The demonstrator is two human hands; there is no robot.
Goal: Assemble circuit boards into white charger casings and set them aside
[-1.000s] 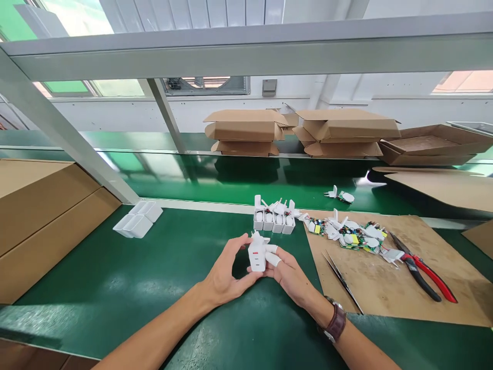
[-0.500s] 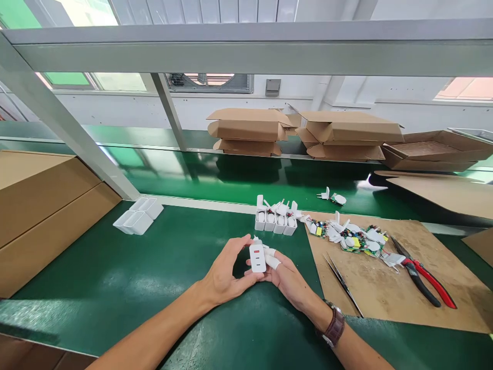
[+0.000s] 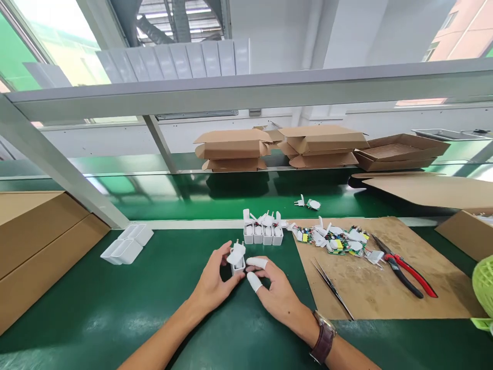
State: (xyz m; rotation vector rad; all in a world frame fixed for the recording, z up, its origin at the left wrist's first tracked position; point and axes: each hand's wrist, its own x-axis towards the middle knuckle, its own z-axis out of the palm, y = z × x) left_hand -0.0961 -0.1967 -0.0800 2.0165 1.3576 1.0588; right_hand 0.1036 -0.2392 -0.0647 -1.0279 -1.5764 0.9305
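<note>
My left hand (image 3: 215, 276) has its thumb and fingers around a small white plug charger (image 3: 237, 259), which stands upright on the green table with its pins upward. The plug piece sits loosely tilted over the top of the housing. Just right of the charger is my right hand (image 3: 275, 288), its fingers apart and holding nothing; two fingertips wear white covers. Behind both hands, a row of white charger housings (image 3: 263, 236) stands with plug pieces and parts poking out of the tops.
White open housings (image 3: 127, 245) stand at the left. On a brown board (image 3: 370, 298) lie circuit boards with plugs (image 3: 339, 240), tweezers (image 3: 333, 289) and red-black pliers (image 3: 408, 272). One more assembly (image 3: 313, 204) lies behind. Cardboard boxes (image 3: 234, 151) line the back; a metal bar crosses above.
The charger went from showing its port face to standing pins-up on the table. My right hand has let go of it and moved slightly right. The head view has tilted up.
</note>
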